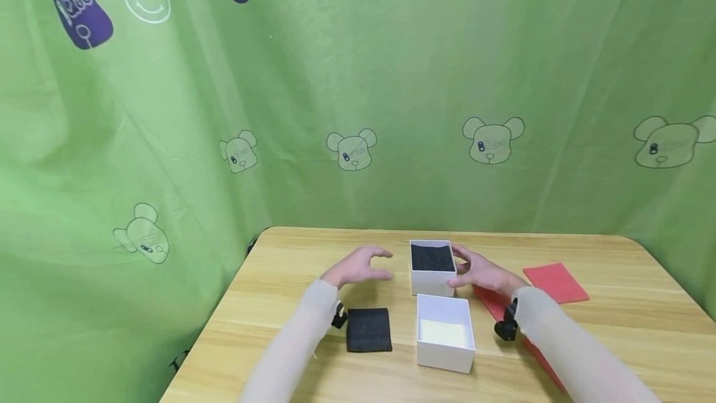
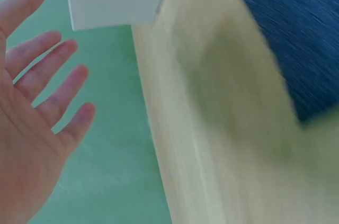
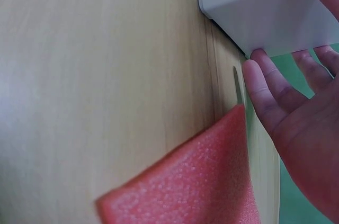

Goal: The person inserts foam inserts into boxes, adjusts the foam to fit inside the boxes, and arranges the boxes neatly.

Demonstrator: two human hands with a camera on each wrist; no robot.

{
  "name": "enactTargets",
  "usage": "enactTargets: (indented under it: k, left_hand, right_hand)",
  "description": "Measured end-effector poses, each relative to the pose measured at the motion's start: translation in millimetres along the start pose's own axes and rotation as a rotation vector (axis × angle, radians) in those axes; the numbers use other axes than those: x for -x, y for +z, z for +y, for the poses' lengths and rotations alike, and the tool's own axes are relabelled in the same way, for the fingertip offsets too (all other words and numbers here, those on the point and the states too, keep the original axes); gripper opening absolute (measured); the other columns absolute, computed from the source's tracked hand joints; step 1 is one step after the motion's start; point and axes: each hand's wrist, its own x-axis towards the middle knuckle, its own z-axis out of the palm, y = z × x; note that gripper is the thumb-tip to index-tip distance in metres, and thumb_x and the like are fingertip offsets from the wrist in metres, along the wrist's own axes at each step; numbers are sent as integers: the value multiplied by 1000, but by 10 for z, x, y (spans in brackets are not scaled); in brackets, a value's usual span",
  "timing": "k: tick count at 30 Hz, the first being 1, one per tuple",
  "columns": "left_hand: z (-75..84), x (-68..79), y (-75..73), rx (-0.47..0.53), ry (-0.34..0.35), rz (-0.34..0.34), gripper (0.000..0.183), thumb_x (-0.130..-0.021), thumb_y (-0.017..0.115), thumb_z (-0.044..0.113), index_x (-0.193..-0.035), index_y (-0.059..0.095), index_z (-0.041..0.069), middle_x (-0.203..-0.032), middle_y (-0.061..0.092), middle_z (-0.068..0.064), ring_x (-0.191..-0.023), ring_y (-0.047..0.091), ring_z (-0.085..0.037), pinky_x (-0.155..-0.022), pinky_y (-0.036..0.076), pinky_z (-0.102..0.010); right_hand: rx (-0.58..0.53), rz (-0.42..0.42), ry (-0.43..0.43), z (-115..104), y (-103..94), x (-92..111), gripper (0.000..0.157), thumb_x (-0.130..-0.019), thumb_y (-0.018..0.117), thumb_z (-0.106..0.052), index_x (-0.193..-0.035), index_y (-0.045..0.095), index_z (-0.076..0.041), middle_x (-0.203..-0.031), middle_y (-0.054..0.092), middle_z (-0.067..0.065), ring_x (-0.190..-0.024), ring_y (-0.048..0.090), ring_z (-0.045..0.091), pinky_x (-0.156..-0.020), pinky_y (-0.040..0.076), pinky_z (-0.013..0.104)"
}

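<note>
Apparently adjusting far white box [image 1: 433, 283], black fabric [image 1: 432, 258] inside, on surface [image 1: 268, 272] behind near white box [image 1: 445, 356], with right grip [image 1: 482, 273] holding its right side, left grip [image 1: 358, 267] wide, apart; likely calls for left-side support next.

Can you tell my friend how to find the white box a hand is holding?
Find the wooden table in front of the green curtain. Toward its far edge, behind the white front box, is your white back box, with the right hand on its right side. It has black material inside, while the front one has something pale yellow.
</note>
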Motion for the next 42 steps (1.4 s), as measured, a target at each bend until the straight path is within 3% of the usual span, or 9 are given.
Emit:
enactTargets:
  k: [5, 11, 16, 21, 32, 36, 42]
  left_hand:
    - [-82, 205, 39, -33, -11, -72, 61, -85, 70, 31, -136, 48, 6, -138, 49, -6, -128, 42, -21, -107, 33, -33]
    - [-103, 447, 127, -94, -18, -147, 71, -81, 74, 39, -139, 45, 9, -141, 46, -3, -130, 39, -19, -107, 32, -32]
    - [-108, 652, 230, -98, -18, -184, 75, -78, 76, 41, -139, 45, 12, -141, 45, 0, -129, 40, -18, -107, 32, -33]
    - [-164, 800, 359, -143, 24, -200, 78, -75, 78, 41, -139, 45, 10, -139, 47, -1, -126, 41, -16, -105, 34, -31]
    - [-192, 946, 511, -307, 126, -203, 101, -68, 81, 50, -146, 32, 9, -145, 37, -5, -129, 36, -21, -104, 35, -33]
    - [-192, 934, 536, -354, 128, -200, 103, -68, 80, 51, -148, 29, 10, -145, 37, -4, -130, 35, -20, -105, 34, -33]
    - [-190, 910, 541, -347, 89, -203, 102, -69, 79, 51, -149, 28, 13, -146, 35, -3, -130, 33, -19, -104, 35, -34]
  right_hand:
    - [19, 8, 7, -16, -5, 7, 104, -77, 79, -10, -149, 6, 2, -151, 8, 30, -127, 34, 50, -100, 38, 51]
    - [5, 2, -9, -7, 8, 3, 104, -77, 79, -9, -149, 5, 3, -151, 8, 30, -126, 34, 50, -99, 40, 49]
    - [8, 10, 1, 2, 14, -1, 103, -77, 78, -10, -150, 6, 1, -152, 9, 28, -127, 34, 49, -99, 39, 50]
    - [21, 8, 3, -15, 11, 6, 104, -77, 79, -11, -150, 5, 2, -151, 8, 29, -127, 33, 50, -100, 37, 53]
    - [33, 3, 2, -8, 2, 16, 103, -78, 78, -10, -149, 5, 4, -151, 8, 31, -126, 34, 50, -100, 37, 52]
    - [27, 5, 12, -9, 1, 15, 103, -77, 78, -11, -150, 6, 1, -152, 9, 29, -127, 33, 50, -100, 37, 52]
    - [43, 7, 20, -17, 1, 0, 103, -78, 78, -13, -150, 5, 0, -152, 9, 28, -128, 33, 48, -101, 36, 52]
